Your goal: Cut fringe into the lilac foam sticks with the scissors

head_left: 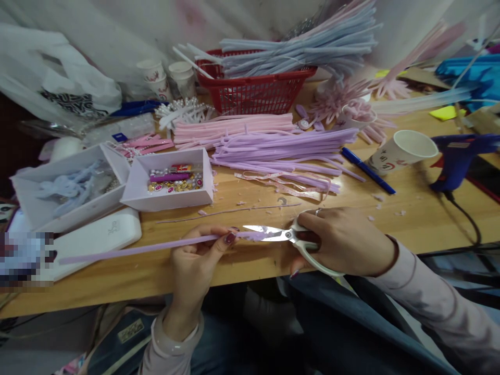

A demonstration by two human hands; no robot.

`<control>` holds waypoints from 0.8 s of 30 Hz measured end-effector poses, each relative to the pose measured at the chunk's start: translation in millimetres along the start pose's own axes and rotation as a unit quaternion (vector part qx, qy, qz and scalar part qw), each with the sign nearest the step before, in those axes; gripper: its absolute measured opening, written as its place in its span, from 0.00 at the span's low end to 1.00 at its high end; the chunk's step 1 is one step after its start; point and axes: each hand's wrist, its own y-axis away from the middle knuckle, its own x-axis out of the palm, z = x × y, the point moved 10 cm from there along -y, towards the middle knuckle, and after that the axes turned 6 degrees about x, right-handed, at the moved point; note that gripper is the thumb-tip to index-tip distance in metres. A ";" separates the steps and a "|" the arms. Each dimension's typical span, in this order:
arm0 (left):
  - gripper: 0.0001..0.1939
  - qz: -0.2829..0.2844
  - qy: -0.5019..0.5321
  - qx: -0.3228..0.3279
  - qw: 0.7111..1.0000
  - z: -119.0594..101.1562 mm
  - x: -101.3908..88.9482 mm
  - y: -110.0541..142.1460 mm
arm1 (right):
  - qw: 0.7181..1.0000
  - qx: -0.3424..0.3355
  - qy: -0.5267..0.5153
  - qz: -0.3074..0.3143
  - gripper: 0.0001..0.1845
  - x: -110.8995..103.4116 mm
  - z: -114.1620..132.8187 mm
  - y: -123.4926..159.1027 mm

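Pipe cleaner: a long purple pipe cleaner (148, 249) lies along the front edge of the wooden table (242, 265), its right end at the scissor blades.
Left hand: the left hand (197, 258) pinches the pipe cleaner near its right end.
Right hand: the right hand (344, 239) grips the white-handled scissors (285, 237), blades slightly parted around the stem's tip.
Behind: loose purple stems (281, 153), a pink bundle (230, 130), a red basket (253, 91).
Left: a white box of beads (172, 179).
Right: a paper cup (402, 151), a blue glue gun (461, 156).
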 end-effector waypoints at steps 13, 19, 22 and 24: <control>0.07 0.027 0.048 0.002 0.998 -0.3 5.7 -0.6 | 0.999 -0.029 -0.008 -0.039 0.29 -6.5 4.2 2.3; 0.07 0.018 0.048 0.007 0.999 -0.8 4.9 -1.9 | 0.998 -0.039 -0.015 -0.052 0.28 -7.7 4.8 3.1; 0.07 0.009 0.047 0.012 0.999 -1.5 2.6 -2.2 | 0.997 -0.043 -0.012 -0.069 0.27 -11.3 5.0 3.5; 0.07 0.007 0.045 0.015 0.999 -1.6 1.7 -2.0 | 0.996 -0.048 -0.009 -0.079 0.28 -13.5 5.7 4.3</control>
